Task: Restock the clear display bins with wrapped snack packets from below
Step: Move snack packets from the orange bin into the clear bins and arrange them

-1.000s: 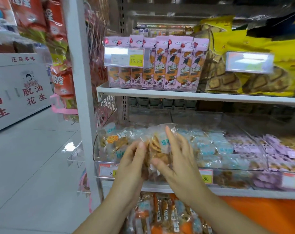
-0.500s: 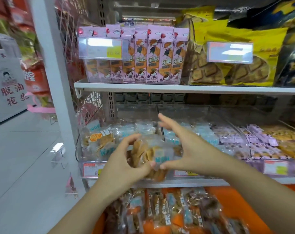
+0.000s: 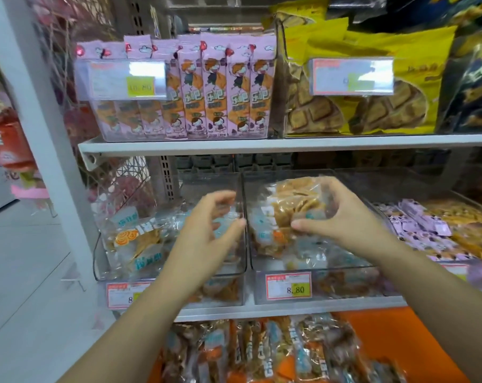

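Observation:
My right hand (image 3: 336, 217) grips a clear-wrapped packet of golden-brown snacks (image 3: 292, 203) and holds it over the middle clear bin (image 3: 311, 272). Its fingers curl over the packet's top and the thumb presses from below. My left hand (image 3: 206, 225) hovers over the left clear bin (image 3: 168, 273) with loosely curved fingers and holds nothing. Both bins hold several similar wrapped packets (image 3: 134, 239). More wrapped packets (image 3: 261, 352) lie piled below the shelf, on an orange surface.
A third clear bin at right holds small purple packets (image 3: 427, 225). Price tags (image 3: 288, 284) hang on the bin fronts. The shelf above carries pink boxes (image 3: 223, 89) and yellow waffle bags (image 3: 372, 87). A white upright post (image 3: 38, 111) and bare floor lie at left.
Both hands held the packet together in front of the left bin. Now my left hand has let go, and my right hand has carried the packet right and up over the middle bin.

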Tool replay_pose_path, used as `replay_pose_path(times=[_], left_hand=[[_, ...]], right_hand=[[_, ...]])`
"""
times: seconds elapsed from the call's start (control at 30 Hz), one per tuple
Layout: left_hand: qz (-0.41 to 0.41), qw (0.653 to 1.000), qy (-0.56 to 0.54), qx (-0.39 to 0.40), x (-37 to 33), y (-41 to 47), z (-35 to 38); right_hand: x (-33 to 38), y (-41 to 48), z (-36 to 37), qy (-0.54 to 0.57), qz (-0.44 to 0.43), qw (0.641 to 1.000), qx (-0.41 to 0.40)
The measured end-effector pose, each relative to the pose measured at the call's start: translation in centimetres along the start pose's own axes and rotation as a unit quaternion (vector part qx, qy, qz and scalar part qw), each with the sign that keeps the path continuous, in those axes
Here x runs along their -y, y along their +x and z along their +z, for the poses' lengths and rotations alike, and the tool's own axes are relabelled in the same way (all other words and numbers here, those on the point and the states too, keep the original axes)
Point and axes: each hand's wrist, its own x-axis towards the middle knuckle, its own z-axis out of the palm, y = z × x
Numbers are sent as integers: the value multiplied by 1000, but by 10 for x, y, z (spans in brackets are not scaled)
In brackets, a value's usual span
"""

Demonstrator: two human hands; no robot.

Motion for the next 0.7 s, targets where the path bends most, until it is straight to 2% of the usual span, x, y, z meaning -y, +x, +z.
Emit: replay_pose_path(times=[0.13, 0.23, 0.37, 0.43, 0.5, 0.57, 0.7], left_hand=[[40, 990, 120, 66, 21, -5, 14], [67, 986, 131, 83, 32, -6, 21], [62, 987, 122, 85, 41, -4, 25], [60, 989, 114, 78, 43, -4, 27], [62, 989, 111, 72, 43, -5, 29], [67, 990, 109, 66, 43, -5, 30], [74, 989, 110, 68, 44, -5, 31]], right_hand=[[-33, 17, 20, 54, 91, 994, 20], [-53, 25, 33, 76, 129, 987, 61], [-63, 32, 29, 23, 145, 982, 122], [-59, 37, 22, -54, 136, 977, 156], [-49, 45, 16, -185, 110, 957, 193], [-38, 55, 17, -286, 77, 925, 238], [-26, 70, 41, -405, 41, 857, 315]])
